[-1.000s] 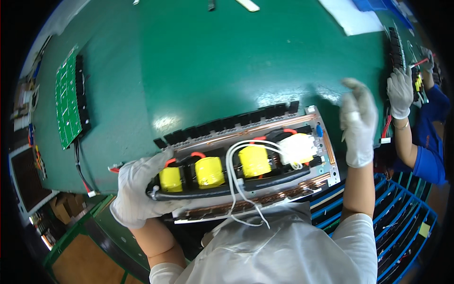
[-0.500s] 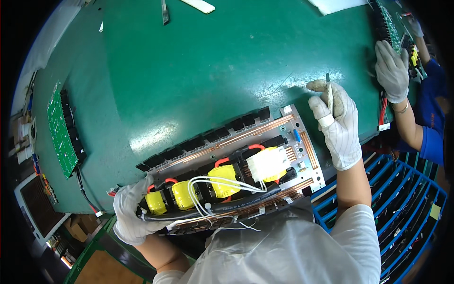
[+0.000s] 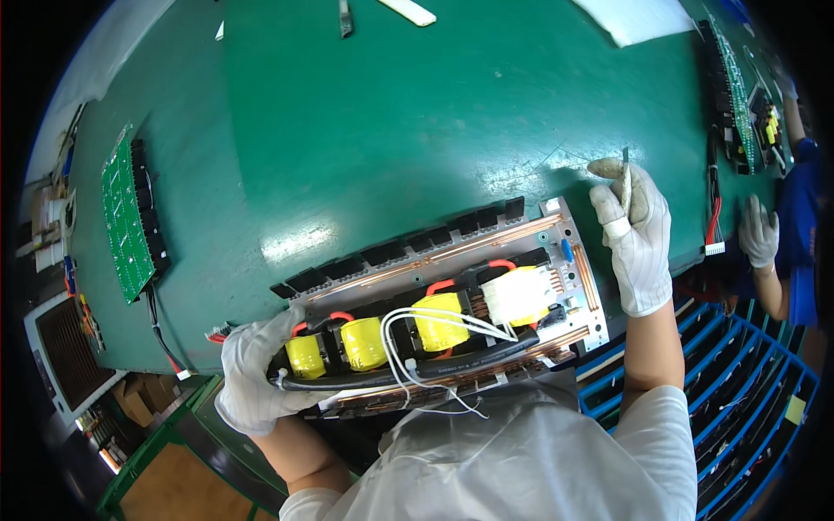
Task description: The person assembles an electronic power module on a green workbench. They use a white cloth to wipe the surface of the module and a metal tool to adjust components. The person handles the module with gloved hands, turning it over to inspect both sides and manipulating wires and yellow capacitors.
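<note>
A power circuit board (image 3: 512,247) with black heat sinks, copper strips, yellow-wrapped coils (image 3: 441,323) and white wires (image 3: 400,347) lies slightly tilted in front of my body. Gloved in white, my left hand (image 3: 261,373) is closed around the board's left end, by the black cable. Beyond the board's right end, my right hand (image 3: 636,230) is raised, apart from it. Its fingers are closed on a thin tool (image 3: 625,174) with a narrow dark tip and a whitish grip. The glove hides the rest of that tool.
A green circuit board (image 3: 126,221) with a cable stands at the left of the green table (image 3: 373,139). Another board (image 3: 728,100) is at the far right, near a co-worker's gloved hand (image 3: 759,233). A blue wire rack (image 3: 704,391) is at lower right; a dark-tipped tool (image 3: 346,19) lies far off.
The view has shifted, so the table things sit further right and lower. The co-worker's hand has left the far right board and come down nearer. My hands keep their holds.
</note>
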A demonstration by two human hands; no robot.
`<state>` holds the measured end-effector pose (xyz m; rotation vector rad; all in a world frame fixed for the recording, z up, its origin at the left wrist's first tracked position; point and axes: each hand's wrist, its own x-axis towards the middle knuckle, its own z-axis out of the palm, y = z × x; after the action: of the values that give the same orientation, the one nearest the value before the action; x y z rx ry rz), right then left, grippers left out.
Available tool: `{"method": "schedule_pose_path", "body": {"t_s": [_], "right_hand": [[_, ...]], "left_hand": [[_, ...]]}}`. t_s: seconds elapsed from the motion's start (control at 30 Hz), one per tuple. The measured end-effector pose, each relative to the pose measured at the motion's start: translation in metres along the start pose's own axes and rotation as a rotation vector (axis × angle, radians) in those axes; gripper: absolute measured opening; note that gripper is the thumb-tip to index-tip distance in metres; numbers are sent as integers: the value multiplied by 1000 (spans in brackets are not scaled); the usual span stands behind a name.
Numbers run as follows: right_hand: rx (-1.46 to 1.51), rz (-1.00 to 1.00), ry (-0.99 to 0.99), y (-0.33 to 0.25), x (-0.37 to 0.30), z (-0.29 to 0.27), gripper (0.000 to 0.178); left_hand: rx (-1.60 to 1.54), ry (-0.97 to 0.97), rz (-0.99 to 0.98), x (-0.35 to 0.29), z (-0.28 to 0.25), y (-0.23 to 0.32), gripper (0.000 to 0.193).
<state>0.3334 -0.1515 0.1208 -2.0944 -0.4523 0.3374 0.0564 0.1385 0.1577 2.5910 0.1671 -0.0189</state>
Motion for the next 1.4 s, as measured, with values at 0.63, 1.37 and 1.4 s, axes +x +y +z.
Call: {"method": "schedule_pose_path", "body": {"t_s": [0.63, 1.37, 1.4], "right_hand": [[-102, -125, -62, 2, 4, -2, 26], [3, 172, -206, -10, -38, -19, 22], [-21, 166, -199, -7, -47, -21, 21]], "left_hand": [[45, -19, 19, -6, 3, -5, 90], [141, 128, 13, -25, 32, -2, 83], [131, 130, 7, -25, 33, -1, 82]]}}
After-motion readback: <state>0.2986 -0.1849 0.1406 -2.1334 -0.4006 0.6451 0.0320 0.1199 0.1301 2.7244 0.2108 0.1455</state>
